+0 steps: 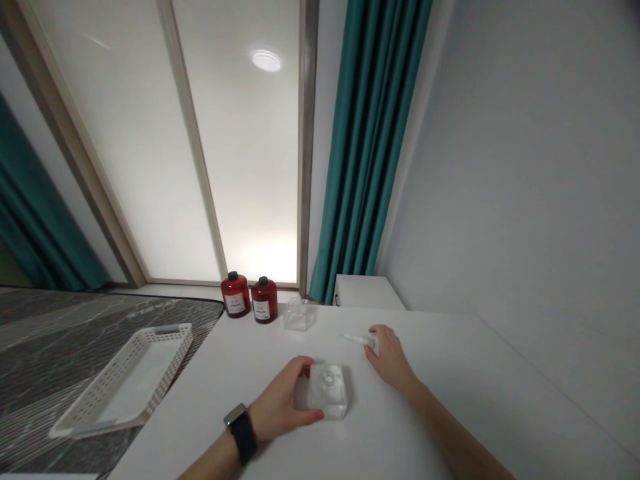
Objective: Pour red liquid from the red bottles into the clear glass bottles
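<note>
A clear, square bottle [328, 393] stands on the white table with its round neck facing up and no cap on it. My left hand [283, 400] curves round its left side, the thumb at the near edge and the fingers at the far corner. To the right and a little farther back, my right hand [390, 357] pinches a whitish pump top [373, 343]. Its thin stem points left, low over the tabletop. Part of the pump is hidden by my fingers.
Two dark red bottles [264, 300] with black caps and white labels stand at the table's far left corner. Beside them is another clear square bottle [297, 316]. A white perforated basket [165, 360] sits left of the table, and a white cabinet [370, 290] stands behind it.
</note>
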A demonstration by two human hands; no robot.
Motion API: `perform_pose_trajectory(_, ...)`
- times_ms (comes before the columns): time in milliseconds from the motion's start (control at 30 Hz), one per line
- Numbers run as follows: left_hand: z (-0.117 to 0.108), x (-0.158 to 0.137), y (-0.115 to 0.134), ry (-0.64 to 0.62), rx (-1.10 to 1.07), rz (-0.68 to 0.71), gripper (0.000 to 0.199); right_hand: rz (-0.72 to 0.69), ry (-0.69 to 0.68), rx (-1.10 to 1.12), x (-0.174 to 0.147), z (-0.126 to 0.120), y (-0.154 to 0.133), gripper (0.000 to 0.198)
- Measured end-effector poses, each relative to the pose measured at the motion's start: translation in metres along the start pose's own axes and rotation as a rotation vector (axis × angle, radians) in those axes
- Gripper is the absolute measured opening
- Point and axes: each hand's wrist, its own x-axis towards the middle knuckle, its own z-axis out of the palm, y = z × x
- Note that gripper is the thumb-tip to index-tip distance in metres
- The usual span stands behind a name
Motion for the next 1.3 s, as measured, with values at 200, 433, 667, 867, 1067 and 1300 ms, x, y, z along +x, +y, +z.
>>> perform_pose_trajectory(200, 0.000, 0.000, 0.000, -0.003, -0.024, 0.024, 0.066, 0.043, -0.022, -0.006, -0.002, 0.006, 0.006, 0.017)
perform_pose_trajectory(433, 0.000, 0.001, 0.000, -0.007, -0.013, 0.022, 0.067, 0.116, -0.007, 0.174, -0.002, -0.003, -0.006, 0.014)
perform_pose_trajectory(667, 0.001, 0.000, -0.001, 0.004, -0.025, 0.034, 0.067, 0.129, -0.112, 0.479, -0.013, -0.024, -0.037, 0.023)
perform_pose_trajectory(867, 0.001, 0.000, -0.001, -0.005, -0.030, 0.047, 0.066, 0.096, -0.275, 0.633, -0.036, -0.051, -0.072, 0.018)
perform_pose_trajectory(1067, 0.002, 0.000, -0.006, -0.001, -0.036, 0.061, 0.069, -0.021, -0.244, 0.487, -0.042, -0.058, -0.074, 0.011)
perform_pose_trajectory(1300, 0.002, 0.000, -0.003, 0.002, -0.026, 0.050, 0.068, -0.270, -0.245, 0.235, -0.024, -0.078, -0.093, 0.018)
